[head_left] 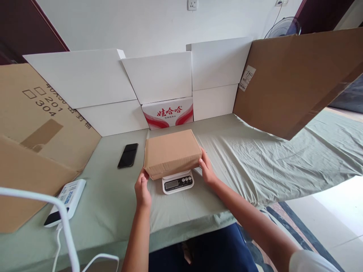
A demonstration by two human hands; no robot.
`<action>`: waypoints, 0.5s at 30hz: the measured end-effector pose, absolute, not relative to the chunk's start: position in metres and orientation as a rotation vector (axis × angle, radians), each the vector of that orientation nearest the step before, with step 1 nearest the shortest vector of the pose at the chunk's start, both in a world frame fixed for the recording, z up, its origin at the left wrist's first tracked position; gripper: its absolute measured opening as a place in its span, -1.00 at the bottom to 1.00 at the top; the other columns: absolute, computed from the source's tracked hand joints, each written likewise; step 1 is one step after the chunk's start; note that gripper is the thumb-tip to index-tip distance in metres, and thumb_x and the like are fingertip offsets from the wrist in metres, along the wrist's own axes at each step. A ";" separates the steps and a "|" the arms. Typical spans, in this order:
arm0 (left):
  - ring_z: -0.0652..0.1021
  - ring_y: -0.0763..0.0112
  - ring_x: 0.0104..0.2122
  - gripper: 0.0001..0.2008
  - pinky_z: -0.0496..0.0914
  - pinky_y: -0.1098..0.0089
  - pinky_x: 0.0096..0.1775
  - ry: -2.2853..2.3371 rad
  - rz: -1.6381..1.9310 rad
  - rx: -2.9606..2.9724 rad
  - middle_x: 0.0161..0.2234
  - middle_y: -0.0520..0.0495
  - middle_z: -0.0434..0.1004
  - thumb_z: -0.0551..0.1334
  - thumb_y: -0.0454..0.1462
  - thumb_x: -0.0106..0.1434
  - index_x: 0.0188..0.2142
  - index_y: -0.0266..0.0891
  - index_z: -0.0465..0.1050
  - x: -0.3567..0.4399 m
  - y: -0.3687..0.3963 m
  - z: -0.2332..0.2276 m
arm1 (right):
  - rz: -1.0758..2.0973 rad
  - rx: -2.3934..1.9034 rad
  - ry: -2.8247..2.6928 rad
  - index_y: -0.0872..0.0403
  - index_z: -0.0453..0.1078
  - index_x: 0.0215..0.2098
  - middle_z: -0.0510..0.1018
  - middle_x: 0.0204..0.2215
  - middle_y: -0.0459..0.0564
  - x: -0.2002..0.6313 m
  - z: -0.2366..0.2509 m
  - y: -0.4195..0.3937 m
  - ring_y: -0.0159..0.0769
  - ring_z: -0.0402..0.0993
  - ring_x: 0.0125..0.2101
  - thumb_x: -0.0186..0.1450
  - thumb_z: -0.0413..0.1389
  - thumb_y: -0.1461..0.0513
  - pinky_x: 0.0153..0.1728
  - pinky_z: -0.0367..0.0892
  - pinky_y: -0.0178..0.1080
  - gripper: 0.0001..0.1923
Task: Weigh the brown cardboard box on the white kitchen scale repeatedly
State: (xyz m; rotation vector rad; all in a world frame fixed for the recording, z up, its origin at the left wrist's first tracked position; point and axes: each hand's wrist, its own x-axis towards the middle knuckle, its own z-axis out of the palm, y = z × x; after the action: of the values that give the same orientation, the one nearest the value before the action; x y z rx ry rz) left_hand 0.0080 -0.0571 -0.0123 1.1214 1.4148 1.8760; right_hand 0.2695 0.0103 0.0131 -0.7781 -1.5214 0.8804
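Note:
A closed brown cardboard box (172,149) is between my two hands, over a small white digital scale (178,183). My left hand (142,190) grips its front left corner, and my right hand (207,166) holds its right side near the front. The fingers of both hands are partly hidden behind the box. The scale's front, with its small display and several round buttons, sticks out toward me. Its weighing plate is mostly covered, so whether the box rests fully on it I cannot tell. Left of the box lies a black smartphone (127,155).
A green cloth (227,151) covers the table. White boxes (160,77) and a red-and-white carton (169,112) line the back. Large cardboard panels stand left (42,124) and right (295,79). A white power strip (66,202) and a white curved tube (64,215) are at near left.

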 end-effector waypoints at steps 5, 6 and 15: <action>0.50 0.02 0.17 -0.28 0.38 0.10 0.17 1.423 1.865 1.090 0.04 -0.35 0.57 0.14 0.23 0.22 0.06 -0.30 0.51 0.009 -0.058 -0.012 | 0.880 -0.790 -1.522 -0.08 0.12 0.39 0.25 0.38 0.12 0.268 0.012 0.009 0.02 0.19 0.36 0.40 -0.08 -0.21 0.33 0.20 0.13 -0.28; 0.50 0.02 0.16 -0.28 0.38 0.10 0.16 1.427 1.865 1.086 0.03 -0.35 0.58 0.14 0.23 0.22 0.06 -0.30 0.51 0.009 -0.058 -0.013 | 0.881 -0.790 -1.523 -0.08 0.12 0.39 0.24 0.38 0.12 0.268 0.011 0.009 0.02 0.18 0.37 0.40 -0.08 -0.21 0.33 0.20 0.13 -0.29; 0.49 0.03 0.18 -0.30 0.39 0.16 0.15 1.283 1.948 1.198 0.10 -0.33 0.54 0.14 0.20 0.26 0.11 -0.28 0.49 0.007 -0.039 0.017 | 0.824 -0.716 -1.509 -0.07 0.07 0.40 0.26 0.37 0.06 0.261 0.036 0.024 -0.02 0.20 0.36 0.42 -0.09 -0.18 0.35 0.19 0.05 -0.31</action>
State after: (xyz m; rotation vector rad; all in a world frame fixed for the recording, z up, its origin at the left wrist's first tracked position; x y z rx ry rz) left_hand 0.0066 -0.0385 0.0170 1.1978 1.2828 1.9482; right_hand 0.2615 0.0238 0.0364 -0.7159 -1.5089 0.8239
